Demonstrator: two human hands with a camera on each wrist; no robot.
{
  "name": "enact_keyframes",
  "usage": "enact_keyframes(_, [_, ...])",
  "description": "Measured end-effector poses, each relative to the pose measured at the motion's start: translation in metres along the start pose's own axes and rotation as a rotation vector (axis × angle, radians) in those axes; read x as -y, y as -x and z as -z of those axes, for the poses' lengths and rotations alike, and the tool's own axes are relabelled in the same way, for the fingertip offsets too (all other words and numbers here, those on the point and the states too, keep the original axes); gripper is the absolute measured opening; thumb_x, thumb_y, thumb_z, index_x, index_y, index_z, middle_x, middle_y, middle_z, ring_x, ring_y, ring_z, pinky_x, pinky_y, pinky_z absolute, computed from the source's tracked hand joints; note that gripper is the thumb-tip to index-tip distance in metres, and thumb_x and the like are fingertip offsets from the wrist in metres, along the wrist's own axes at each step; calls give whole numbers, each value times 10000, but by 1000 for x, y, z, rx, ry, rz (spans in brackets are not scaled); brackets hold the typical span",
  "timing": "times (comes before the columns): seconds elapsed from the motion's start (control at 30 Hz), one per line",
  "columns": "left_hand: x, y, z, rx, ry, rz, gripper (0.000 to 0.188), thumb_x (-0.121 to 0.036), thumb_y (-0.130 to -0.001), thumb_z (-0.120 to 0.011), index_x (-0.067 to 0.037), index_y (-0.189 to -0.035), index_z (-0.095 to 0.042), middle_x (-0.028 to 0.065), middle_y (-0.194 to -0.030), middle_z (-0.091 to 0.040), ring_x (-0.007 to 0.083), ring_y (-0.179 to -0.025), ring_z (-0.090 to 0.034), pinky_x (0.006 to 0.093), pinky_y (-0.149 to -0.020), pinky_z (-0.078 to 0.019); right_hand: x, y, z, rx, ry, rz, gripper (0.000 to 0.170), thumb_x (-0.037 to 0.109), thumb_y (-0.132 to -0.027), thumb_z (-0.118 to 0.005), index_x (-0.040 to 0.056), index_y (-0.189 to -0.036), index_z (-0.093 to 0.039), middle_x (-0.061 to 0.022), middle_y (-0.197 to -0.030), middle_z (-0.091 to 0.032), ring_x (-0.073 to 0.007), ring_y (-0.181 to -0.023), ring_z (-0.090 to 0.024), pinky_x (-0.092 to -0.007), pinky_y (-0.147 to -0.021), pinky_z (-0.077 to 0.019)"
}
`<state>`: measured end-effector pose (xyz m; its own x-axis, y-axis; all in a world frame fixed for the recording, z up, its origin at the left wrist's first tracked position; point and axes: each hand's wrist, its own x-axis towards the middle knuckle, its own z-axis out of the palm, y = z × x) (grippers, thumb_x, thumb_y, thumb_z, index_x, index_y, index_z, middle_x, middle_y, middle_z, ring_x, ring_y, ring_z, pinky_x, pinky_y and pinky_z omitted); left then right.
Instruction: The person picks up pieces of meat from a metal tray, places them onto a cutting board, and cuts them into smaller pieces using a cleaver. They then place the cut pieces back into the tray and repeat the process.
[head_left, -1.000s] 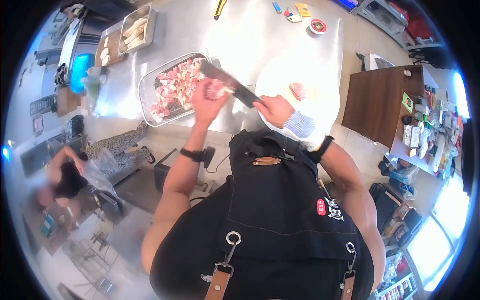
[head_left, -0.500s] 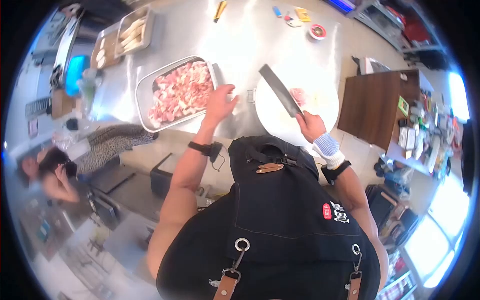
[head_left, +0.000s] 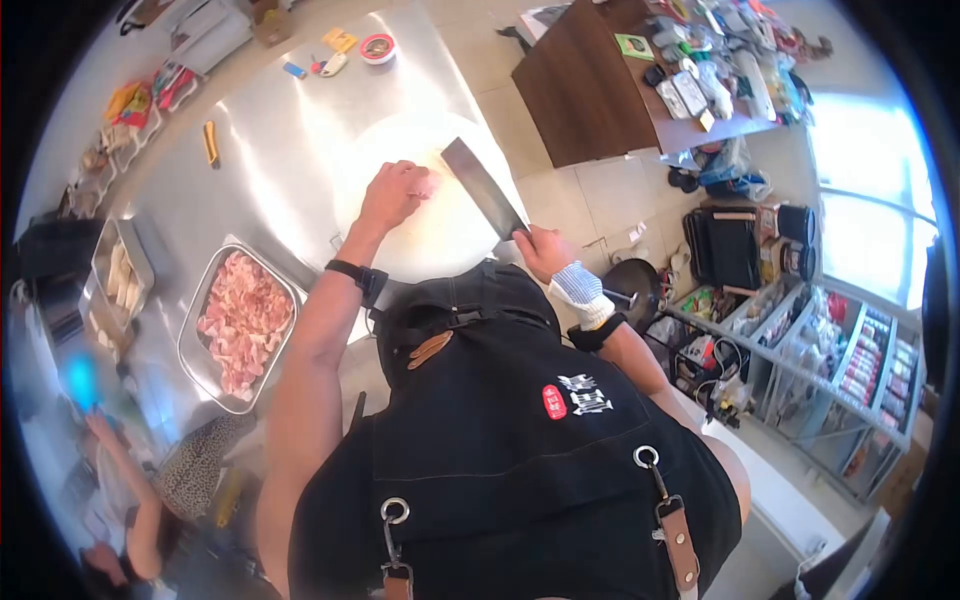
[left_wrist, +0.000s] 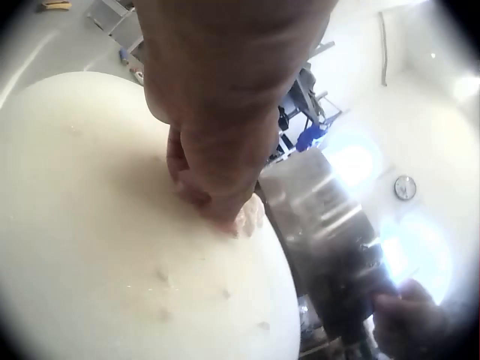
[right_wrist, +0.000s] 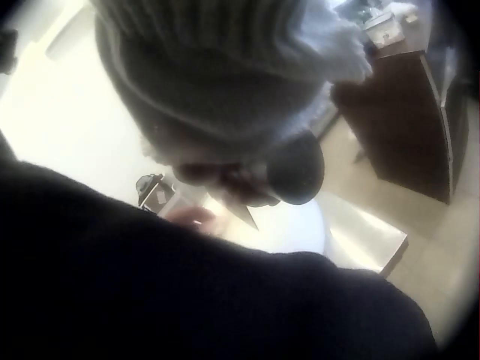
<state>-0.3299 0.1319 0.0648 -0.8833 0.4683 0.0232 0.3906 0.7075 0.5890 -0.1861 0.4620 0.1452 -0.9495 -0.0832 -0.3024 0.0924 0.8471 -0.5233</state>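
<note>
In the head view my left hand (head_left: 393, 197) pinches a pink piece of raw meat (head_left: 427, 186) at the round white cutting board (head_left: 425, 240). The left wrist view shows the meat (left_wrist: 253, 215) under the fingertips, close over the board. My right hand (head_left: 545, 253), in a blue-and-white knitted cuff, grips a cleaver (head_left: 483, 188) by its handle. Its broad blade points up and left over the board's right side, apart from the meat. Most of the blade (right_wrist: 247, 216) is hidden in the right wrist view. Small scraps lie on the board.
Left of the board, a metal tray (head_left: 188, 335) holds many cut meat pieces. Farther left stands another tray (head_left: 148, 262) with pale long pieces. A yellow cutter (head_left: 210, 144) and a red-rimmed bowl (head_left: 377, 49) lie toward the back. Another person (head_left: 140, 510) is at lower left.
The view has turned right. My left hand has gone from beside the meat tray to the board and taken hold of the meat there. The cleaver, first near the left hand, is over the board.
</note>
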Motion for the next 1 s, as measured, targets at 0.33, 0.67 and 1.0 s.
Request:
enact_keyframes(0.33, [-6,64,-13,-183,228,182,500,-281,-879,-854,-74,-1302,-688,172,-1230,-660,360,-977,-735,441,-892,-605,37,-4,-6,58,19,70,367,359,-1074,-589,30,-952,-696,-274,-799,-716,-508,-809,-706,-588,-785,-570])
enact_keyframes(0.67, [-45,121,9,-301,146,279,342,-312,-979,-801,-88,-1231,-746,122,-1211,-698,302,-981,-742,417,-850,-599,77,-17,-11,258,296,265,352,358,-1098,-567,45,-1003,-698,-226,-762,-742,-451,-733,-750,-560,-725,-609])
enact_keyframes(1.0, [-37,107,10,-302,318,324,258,-248,-928,-831,-76,-1120,-811,101,-1162,-772,326,-1064,-724,421,-917,-584,95,-41,-23,330,423,315,376,370,-1116,-544,41,-1018,-696,-207,-799,-764,-410,-780,-778,-536,-732,-621])
